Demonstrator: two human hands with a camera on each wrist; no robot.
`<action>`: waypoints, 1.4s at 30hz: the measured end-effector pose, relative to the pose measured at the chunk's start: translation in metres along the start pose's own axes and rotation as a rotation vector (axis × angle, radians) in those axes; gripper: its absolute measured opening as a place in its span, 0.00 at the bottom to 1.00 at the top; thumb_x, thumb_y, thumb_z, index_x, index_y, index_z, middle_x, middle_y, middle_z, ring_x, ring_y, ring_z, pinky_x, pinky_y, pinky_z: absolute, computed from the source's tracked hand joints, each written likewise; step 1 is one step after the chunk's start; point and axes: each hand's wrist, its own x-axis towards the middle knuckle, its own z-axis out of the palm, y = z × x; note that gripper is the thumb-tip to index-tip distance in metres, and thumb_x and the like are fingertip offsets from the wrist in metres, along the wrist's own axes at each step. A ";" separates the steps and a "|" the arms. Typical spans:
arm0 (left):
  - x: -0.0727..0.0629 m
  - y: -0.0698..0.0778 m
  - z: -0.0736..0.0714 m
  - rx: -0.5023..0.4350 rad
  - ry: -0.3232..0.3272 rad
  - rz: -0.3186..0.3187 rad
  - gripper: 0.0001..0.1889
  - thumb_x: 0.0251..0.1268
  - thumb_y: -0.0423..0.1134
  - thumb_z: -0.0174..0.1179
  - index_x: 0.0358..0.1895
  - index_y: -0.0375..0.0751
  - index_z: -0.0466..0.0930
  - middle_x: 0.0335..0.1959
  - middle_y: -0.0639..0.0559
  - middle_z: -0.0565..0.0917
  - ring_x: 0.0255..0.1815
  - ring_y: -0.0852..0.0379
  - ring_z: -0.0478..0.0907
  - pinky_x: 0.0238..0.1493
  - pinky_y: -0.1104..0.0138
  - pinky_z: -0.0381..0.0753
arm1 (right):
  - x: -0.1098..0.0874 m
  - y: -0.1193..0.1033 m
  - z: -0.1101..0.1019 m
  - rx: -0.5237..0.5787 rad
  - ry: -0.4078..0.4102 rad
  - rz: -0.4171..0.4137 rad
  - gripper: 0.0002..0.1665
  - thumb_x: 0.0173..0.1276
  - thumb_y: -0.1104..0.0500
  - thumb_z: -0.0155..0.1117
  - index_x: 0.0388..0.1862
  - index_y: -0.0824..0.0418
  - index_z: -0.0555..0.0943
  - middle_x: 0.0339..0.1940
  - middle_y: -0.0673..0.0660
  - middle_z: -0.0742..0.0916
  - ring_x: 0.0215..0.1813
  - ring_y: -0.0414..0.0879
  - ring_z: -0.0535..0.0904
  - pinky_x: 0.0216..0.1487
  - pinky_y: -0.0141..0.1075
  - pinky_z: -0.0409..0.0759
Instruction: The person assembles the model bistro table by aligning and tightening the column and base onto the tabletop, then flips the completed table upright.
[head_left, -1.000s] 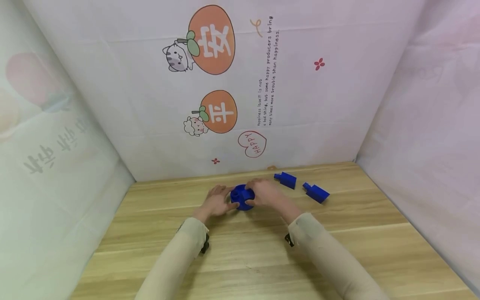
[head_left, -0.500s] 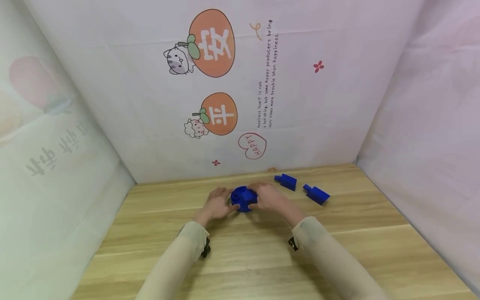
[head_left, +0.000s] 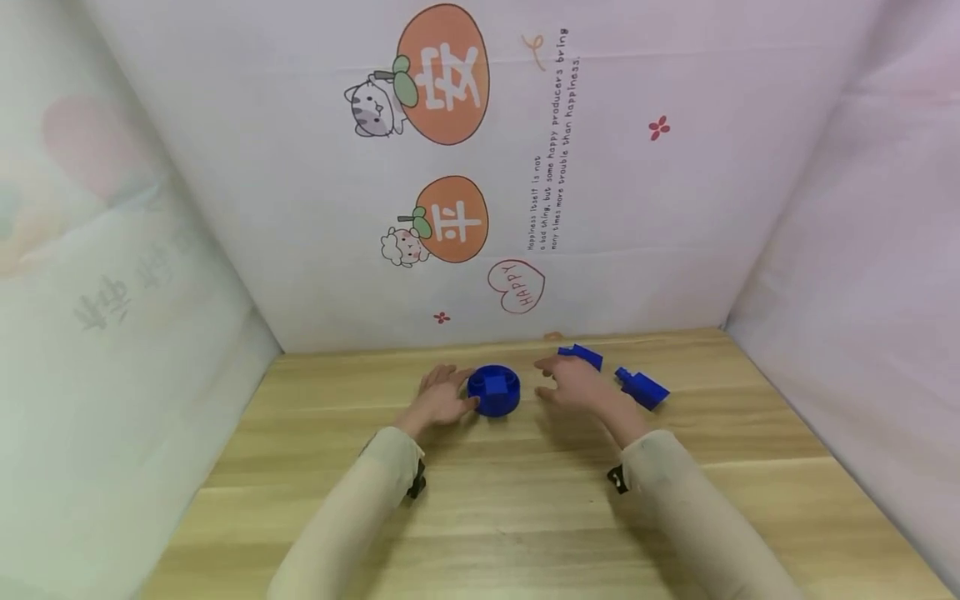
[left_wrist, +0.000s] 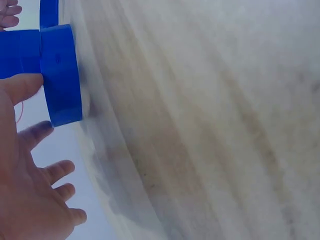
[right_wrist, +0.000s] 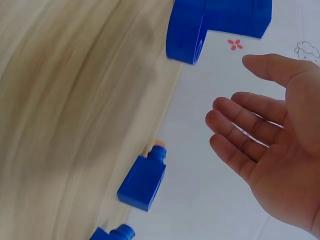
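A round blue base (head_left: 507,407) sits on the wooden table, with a blue block (head_left: 497,384) upright in it. My left hand (head_left: 438,397) holds the base's left side, thumb and index finger at its rim; the other fingers are spread in the left wrist view. To the right of the base, my right hand (head_left: 581,385) is held apart from it with nothing in its grasp. In the right wrist view its fingers extend, slightly bent. One loose blue block with a stepped neck (head_left: 589,357) lies partly hidden behind that hand. Another such block (head_left: 645,389) lies farther right.
Patterned white cloth (head_left: 600,250) rises behind the wooden table (head_left: 517,508), close beyond the blue pieces. More cloth walls (head_left: 840,275) stand on the left and right. A dark wrist device (head_left: 617,479) shows beneath the right sleeve.
My right hand has let go at the base and moved right, toward the loose blocks. The block in the base is now uncovered. My left hand stays at the base; the head view has shifted slightly.
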 end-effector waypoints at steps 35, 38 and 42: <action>0.010 0.020 -0.003 0.082 -0.050 -0.059 0.53 0.54 0.82 0.48 0.79 0.54 0.56 0.79 0.46 0.60 0.82 0.43 0.49 0.80 0.42 0.43 | -0.031 0.052 -0.016 -0.058 0.072 0.093 0.25 0.70 0.54 0.63 0.59 0.68 0.80 0.49 0.69 0.87 0.51 0.67 0.84 0.54 0.60 0.79; 0.008 0.018 -0.004 0.075 -0.064 -0.097 0.49 0.60 0.76 0.50 0.80 0.53 0.54 0.80 0.45 0.58 0.83 0.43 0.47 0.80 0.42 0.41 | -0.028 0.050 -0.017 -0.049 0.067 0.088 0.25 0.70 0.53 0.63 0.59 0.69 0.80 0.48 0.69 0.88 0.49 0.66 0.84 0.53 0.59 0.79; 0.003 0.009 -0.007 0.051 -0.052 -0.111 0.50 0.61 0.76 0.50 0.80 0.50 0.53 0.79 0.43 0.58 0.82 0.41 0.48 0.80 0.41 0.42 | -0.022 0.048 -0.016 -0.046 0.063 0.098 0.26 0.70 0.53 0.63 0.60 0.69 0.79 0.49 0.68 0.88 0.50 0.65 0.84 0.54 0.59 0.79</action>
